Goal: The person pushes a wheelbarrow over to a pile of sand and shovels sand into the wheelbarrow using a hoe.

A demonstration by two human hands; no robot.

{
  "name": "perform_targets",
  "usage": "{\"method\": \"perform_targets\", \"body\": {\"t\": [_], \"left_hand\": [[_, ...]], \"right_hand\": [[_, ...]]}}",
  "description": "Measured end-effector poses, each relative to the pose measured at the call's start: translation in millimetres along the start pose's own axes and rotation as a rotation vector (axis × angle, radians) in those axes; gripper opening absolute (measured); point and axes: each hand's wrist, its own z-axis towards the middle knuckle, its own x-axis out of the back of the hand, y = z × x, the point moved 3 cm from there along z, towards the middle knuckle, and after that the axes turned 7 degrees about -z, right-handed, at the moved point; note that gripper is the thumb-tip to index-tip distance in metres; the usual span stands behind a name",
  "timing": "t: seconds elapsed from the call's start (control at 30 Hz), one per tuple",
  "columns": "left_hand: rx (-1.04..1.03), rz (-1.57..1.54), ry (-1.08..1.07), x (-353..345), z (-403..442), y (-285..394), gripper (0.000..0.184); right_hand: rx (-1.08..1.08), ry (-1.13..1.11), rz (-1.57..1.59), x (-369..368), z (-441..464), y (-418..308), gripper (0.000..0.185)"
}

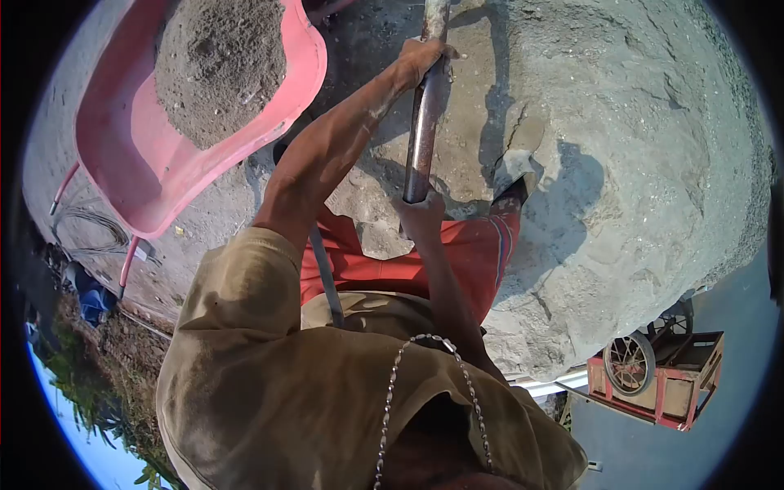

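Observation:
A long, shiny brown pole runs from my waist up to the top edge of the view, where its far end is cut off. My left hand is wrapped around it farther forward, arm stretched out. Close to my body, my right hand grips the near end, in front of my red shorts. To the left stands a pink wheelbarrow, its tray holding a heap of grey sand. Sandy ground lies under the pole, beside my dusty foot.
A large pale sand mound rises on the right, with my shadow across it. A red-framed cart with spoked wheels stands behind at lower right. Coiled wire and a blue object lie at left. A grey strip crosses my shorts.

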Motion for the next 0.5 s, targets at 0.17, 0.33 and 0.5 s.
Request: {"method": "perform_targets", "body": {"t": [0.17,0.33,0.5], "left_hand": [[-0.174,0.39,0.005,50.6,70.7,-16.4,0.02],[-0.003,0.474,0.073,57.1,58.2,-28.3,0.023],[0.184,0.637,0.163,60.4,19.9,-166.3,0.033]], "right_hand": [[-0.06,-0.439,0.605,-32.4,97.3,-32.6,0.023],[-0.254,-0.712,0.708,-43.5,83.1,-22.5,0.021],[-0.504,-0.695,0.83,-47.7,-3.9,75.9,0.016]]}}
